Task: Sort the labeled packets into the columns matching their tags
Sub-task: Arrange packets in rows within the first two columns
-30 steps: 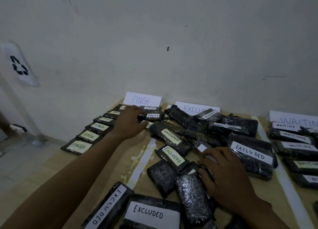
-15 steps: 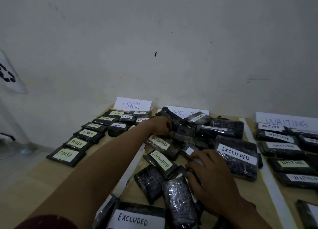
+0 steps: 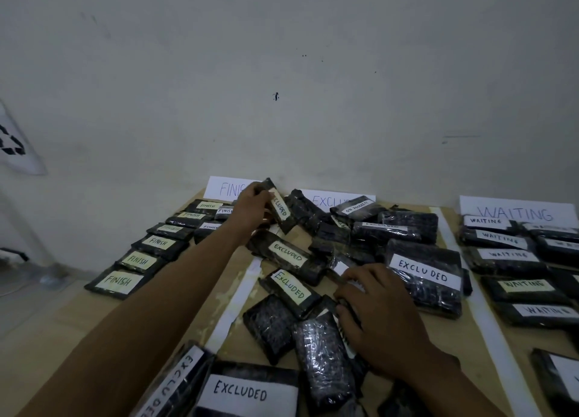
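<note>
The left hand (image 3: pixel 250 211) is gripping an EXCLUDED packet (image 3: pixel 279 208), tilting on end just left of the EXCLUDED sign (image 3: pixel 326 199), its column lying rightward, while the right hand (image 3: pixel 383 321) is resting on the pile (image 3: pixel 404 228) before that sign, grip unclear.

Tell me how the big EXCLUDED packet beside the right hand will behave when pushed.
The big EXCLUDED packet looks blocky and lies flat, so it should slide rather than roll or tip. Its glossy wrap suggests it may be slippery to grip. Its bulk hints at noticeable weight.
</note>
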{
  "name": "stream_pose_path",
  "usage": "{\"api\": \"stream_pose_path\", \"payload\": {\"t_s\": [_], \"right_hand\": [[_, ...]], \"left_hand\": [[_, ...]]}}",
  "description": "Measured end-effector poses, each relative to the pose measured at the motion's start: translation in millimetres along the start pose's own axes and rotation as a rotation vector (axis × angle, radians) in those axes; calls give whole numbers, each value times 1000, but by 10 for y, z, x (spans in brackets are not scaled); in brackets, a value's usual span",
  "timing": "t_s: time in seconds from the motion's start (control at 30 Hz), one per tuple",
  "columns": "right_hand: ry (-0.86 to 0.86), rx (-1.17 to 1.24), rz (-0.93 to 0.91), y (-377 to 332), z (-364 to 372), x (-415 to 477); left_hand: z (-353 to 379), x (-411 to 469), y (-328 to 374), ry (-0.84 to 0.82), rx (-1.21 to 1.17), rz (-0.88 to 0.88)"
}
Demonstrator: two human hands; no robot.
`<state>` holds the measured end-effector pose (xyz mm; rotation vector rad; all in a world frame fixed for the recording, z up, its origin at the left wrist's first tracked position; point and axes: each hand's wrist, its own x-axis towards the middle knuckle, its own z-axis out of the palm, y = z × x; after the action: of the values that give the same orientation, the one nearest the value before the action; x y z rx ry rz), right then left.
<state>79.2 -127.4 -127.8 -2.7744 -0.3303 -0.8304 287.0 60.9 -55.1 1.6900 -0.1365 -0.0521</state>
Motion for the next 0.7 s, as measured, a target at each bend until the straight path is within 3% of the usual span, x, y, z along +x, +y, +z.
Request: {"api": "stream_pose_path", "payload": {"t_s": [0.07, 0.27, 0.7], "right_hand": [[2, 1, 4, -2, 2, 2], [3, -3, 15, 2, 14, 0], [32, 15, 13, -20, -3, 8]], "left_hand": [[-54, -6, -1, 58, -139, -31], [-171, -236, -8, -17, -393, 2], [-370, -535, -125, -55, -296, -59]]}}
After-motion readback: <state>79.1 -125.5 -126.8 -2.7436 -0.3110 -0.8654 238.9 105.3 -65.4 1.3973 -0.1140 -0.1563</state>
